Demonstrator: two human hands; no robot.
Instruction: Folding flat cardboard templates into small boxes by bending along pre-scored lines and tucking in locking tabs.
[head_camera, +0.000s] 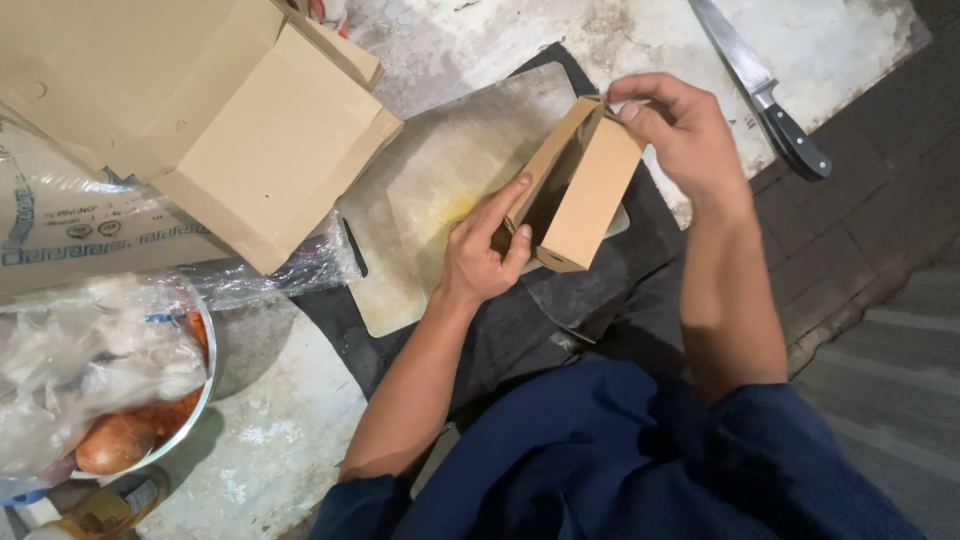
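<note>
Over cutting board (440, 170) | both hands grip small cardboard box (590, 200)

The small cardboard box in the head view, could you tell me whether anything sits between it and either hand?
Nothing visible does. The left hand grips the small cardboard box at its lower open edge, and the right hand pinches its top corner. The box is held above the cutting board.

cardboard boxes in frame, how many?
2. A small box held in both hands over the cutting board; a bigger open box top left. Others may be hidden.
</note>
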